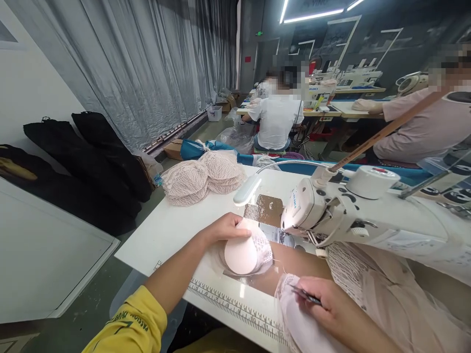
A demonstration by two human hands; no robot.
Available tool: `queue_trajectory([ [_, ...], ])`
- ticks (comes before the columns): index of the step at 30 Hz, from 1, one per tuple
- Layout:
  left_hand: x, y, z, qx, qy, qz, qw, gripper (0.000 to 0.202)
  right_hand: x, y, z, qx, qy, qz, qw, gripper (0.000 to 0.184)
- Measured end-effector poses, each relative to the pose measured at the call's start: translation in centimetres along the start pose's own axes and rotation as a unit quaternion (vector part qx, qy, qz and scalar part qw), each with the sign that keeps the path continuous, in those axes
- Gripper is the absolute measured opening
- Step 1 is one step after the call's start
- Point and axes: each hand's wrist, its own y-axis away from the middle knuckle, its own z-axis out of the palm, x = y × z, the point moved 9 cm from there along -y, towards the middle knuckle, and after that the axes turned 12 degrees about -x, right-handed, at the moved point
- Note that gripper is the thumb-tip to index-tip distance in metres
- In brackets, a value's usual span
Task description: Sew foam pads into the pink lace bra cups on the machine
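My left hand (232, 228) grips a padded bra cup (241, 256), thumb on its smooth pale face. Lace (262, 247) covers the cup's right side, and a loose thread trails off its lower right edge. In my right hand (319, 296) are small dark thread snips (306, 295), their tip pointing left. Beneath that hand lies a second pale, lace-edged cup (300, 318), hanging over the table's front edge. The white sewing machine (300, 211) stands just beyond both hands, with its needle area right of the held cup.
Stacked lace cups (186, 181) sit at the table's back left. A lamp (247, 191) on a bendable arm hangs over the bed. Lace and mesh fabric (390, 294) heaps at right. A ruler scale (231, 306) runs along the front edge. Two people (275, 120) sit at machines ahead.
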Motion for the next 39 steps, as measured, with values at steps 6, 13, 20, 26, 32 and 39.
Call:
queue_trajectory([
  [6,1.5,0.2,2.4,-0.087,0.084,0.052,0.991,0.034,0.0,-1.4,-2.9,0.16,-0.215,0.044,0.963,0.039],
  [13,2.3,0.3,4.9,-0.173,0.101,0.065,0.978,0.039,-2.5,-4.9,-2.3,0.103,-0.272,-0.009,0.957,0.037],
  [20,1.9,-0.3,3.9,-0.113,0.048,0.069,0.99,0.033,-1.5,-4.8,-1.2,0.091,-0.268,0.006,0.959,0.027],
  [26,2.6,-0.3,4.5,-0.112,0.032,0.085,0.99,0.032,-1.0,-4.9,-1.2,0.105,-0.266,0.007,0.958,0.033],
  [32,3.1,0.0,5.0,-0.115,-0.016,0.103,0.988,0.033,-1.0,-5.0,-1.3,0.11,-0.252,0.002,0.961,0.031],
  [39,1.9,-0.5,6.0,-0.119,0.059,0.067,0.989,0.031,-1.1,-5.0,-2.1,0.142,-0.235,0.005,0.962,0.036],
])
